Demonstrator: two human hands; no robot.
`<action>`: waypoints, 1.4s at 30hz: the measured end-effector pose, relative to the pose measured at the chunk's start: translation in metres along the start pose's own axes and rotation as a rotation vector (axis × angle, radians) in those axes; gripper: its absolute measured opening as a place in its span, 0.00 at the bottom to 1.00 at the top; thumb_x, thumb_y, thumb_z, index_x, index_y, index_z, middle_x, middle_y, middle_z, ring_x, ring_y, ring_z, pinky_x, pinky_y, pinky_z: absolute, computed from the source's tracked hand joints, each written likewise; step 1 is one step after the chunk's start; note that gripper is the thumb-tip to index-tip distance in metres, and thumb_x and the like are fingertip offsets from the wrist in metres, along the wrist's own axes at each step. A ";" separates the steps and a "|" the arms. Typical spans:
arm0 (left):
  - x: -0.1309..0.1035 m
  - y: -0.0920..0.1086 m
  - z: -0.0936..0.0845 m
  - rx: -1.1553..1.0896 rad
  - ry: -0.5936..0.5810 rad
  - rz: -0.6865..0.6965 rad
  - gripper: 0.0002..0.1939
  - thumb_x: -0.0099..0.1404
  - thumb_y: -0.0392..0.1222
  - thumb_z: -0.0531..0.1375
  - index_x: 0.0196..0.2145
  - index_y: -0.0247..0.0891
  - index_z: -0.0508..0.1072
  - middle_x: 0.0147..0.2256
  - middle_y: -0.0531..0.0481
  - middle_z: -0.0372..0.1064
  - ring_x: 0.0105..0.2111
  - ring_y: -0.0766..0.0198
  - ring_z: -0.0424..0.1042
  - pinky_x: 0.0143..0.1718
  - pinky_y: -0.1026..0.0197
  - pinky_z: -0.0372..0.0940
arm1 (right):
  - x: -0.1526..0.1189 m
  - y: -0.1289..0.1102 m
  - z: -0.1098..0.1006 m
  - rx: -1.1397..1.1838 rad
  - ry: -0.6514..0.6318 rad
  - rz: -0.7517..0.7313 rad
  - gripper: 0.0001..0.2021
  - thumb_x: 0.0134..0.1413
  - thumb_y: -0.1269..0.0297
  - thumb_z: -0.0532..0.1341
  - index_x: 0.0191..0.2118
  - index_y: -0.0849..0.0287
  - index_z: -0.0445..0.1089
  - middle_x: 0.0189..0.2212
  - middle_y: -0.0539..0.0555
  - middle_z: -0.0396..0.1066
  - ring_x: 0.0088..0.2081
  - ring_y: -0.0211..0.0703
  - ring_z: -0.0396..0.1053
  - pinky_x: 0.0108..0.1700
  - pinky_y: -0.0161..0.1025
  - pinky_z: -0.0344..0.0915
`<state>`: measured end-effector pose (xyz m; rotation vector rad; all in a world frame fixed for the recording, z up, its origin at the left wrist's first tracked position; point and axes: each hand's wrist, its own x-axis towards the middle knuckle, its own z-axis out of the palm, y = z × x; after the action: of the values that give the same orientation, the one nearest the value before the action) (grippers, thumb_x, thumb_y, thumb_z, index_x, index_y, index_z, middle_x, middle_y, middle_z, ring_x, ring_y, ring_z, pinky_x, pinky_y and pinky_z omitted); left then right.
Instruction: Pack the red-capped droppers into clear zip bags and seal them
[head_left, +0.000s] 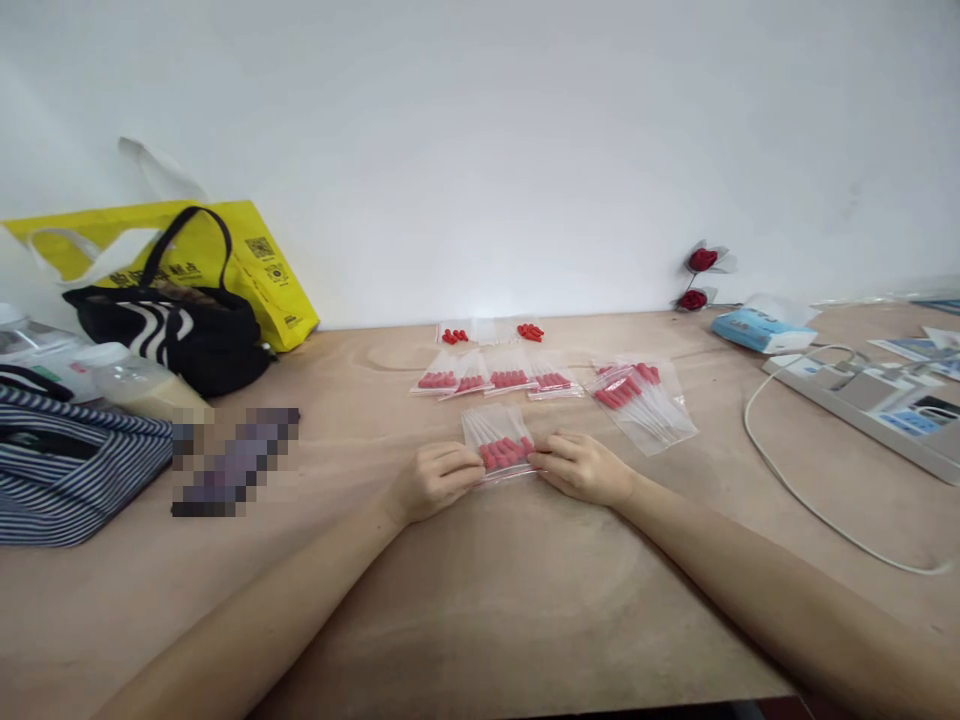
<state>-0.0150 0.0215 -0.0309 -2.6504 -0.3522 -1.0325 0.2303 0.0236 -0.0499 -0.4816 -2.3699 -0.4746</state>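
Observation:
A small clear zip bag (501,444) with several red caps inside lies flat on the wooden table (465,600). My left hand (435,482) pinches its near left corner and my right hand (581,466) pinches its near right corner. Behind it lies a row of filled small bags (499,379). To the right lies a heap of bags with red caps (641,400). Two little piles of loose red caps (531,331) sit near the wall.
A black-and-white handbag (176,335) and a yellow bag (255,265) stand at the back left, with a striped bag (71,465) and a bottle (139,385) nearer. At right are a tissue pack (757,330), a power strip (870,405) and a white cable (795,485).

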 end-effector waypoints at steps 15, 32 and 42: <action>-0.006 -0.002 0.003 0.120 -0.031 0.063 0.06 0.60 0.31 0.55 0.34 0.36 0.68 0.30 0.50 0.73 0.27 0.67 0.72 0.29 0.65 0.67 | -0.005 0.005 -0.004 -0.136 -0.020 -0.115 0.07 0.55 0.74 0.52 0.31 0.64 0.67 0.24 0.51 0.66 0.26 0.33 0.60 0.31 0.36 0.55; 0.023 0.010 0.026 0.134 -0.005 -0.073 0.05 0.58 0.31 0.56 0.32 0.36 0.69 0.31 0.51 0.72 0.32 0.66 0.69 0.36 0.60 0.63 | 0.014 -0.011 0.004 -0.036 0.028 0.128 0.10 0.54 0.70 0.51 0.27 0.61 0.67 0.22 0.51 0.67 0.26 0.35 0.60 0.35 0.38 0.51; 0.023 0.008 0.016 0.210 0.014 0.014 0.05 0.57 0.31 0.58 0.32 0.36 0.68 0.29 0.54 0.73 0.29 0.67 0.69 0.36 0.60 0.61 | 0.010 -0.009 0.002 -0.068 0.044 0.121 0.09 0.52 0.72 0.51 0.27 0.60 0.67 0.22 0.49 0.67 0.26 0.34 0.60 0.36 0.39 0.49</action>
<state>0.0136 0.0218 -0.0279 -2.4543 -0.4150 -0.9530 0.2178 0.0183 -0.0460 -0.6352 -2.2732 -0.5055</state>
